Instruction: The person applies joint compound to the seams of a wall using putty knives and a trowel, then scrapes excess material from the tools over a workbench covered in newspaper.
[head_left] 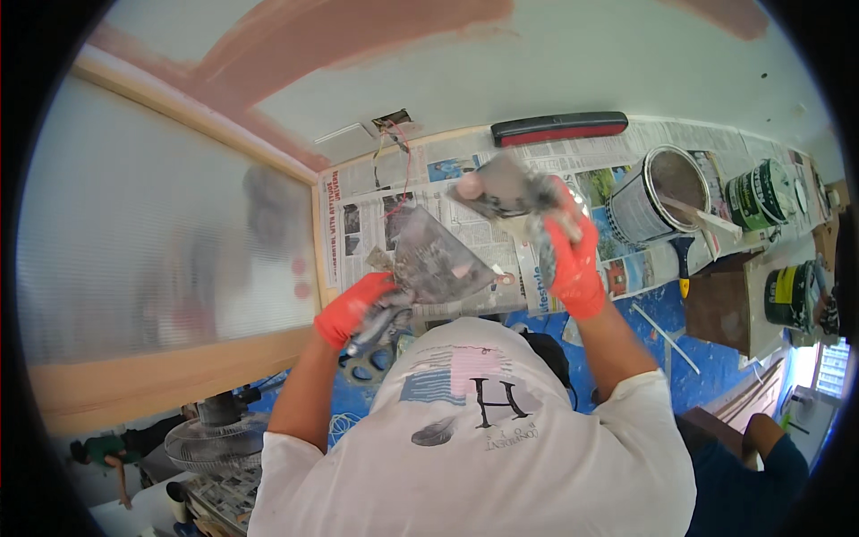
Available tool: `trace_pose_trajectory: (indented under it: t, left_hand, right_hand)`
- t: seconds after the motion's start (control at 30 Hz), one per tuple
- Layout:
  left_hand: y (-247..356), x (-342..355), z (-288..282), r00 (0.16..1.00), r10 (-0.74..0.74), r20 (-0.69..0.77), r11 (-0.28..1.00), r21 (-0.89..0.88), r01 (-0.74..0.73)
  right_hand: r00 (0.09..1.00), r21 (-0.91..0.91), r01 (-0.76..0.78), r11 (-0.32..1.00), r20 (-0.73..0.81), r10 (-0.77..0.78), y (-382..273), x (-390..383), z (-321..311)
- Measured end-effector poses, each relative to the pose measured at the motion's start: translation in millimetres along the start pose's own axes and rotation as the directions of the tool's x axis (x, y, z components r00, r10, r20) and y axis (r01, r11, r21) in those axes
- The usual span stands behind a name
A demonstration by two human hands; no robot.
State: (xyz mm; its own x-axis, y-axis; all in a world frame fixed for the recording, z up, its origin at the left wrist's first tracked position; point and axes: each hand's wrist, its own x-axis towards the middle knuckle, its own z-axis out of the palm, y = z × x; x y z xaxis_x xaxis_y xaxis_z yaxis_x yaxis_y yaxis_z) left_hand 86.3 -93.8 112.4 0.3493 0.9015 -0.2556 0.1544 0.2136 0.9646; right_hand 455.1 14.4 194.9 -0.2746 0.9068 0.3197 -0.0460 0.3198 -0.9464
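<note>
Newspaper-covered surface (362,188) | 2 green tubs (748,199) | left hand (365,310) gripping 1 wide scraper (437,258) | right hand (574,258) gripping another scraper (503,185)

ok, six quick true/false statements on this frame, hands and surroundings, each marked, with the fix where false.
1. The left hand and the right hand both wear gloves with red on them. True.
2. The left hand is empty. False: it holds a wide grey blade.
3. The large bucket to the right of the right hand is open. True.
4. The wall is one plain colour. False: it carries reddish-brown patches.
5. The fan is at the lower right of the picture. False: it is at the lower left.
6. Newspaper is spread on the surface beyond the hands. True.
</note>
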Motion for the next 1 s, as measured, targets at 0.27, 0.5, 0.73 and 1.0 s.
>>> trace_pose_trajectory:
  t: [0.27, 0.5, 0.73, 1.0]
  left_hand:
    - [80, 11, 18, 0.893, -0.426, 0.147, 0.509, -0.777, 0.37]
    - [31, -11, -5, 0.974, -0.224, -0.025, 0.867, -0.462, 0.188]
    - [42, 47, -5, 0.87, 0.31, -0.382, 0.91, 0.386, -0.155]
    - [43, 70, 8, 0.766, 0.636, -0.096, 0.507, 0.8, -0.321]
  right_hand:
    - [0.691, -0.365, 0.618, 0.696, 0.674, -0.26, -46, -3, 1]
    - [0.68, -0.566, 0.697, 0.44, 0.718, -0.152, -24, -11, -19]
    - [0.987, -0.515, 0.127, 0.848, 0.148, -0.059, 28, -48, 16]
    - [0.986, 0.51, -0.135, 0.849, -0.016, 0.166, 38, -35, 99]
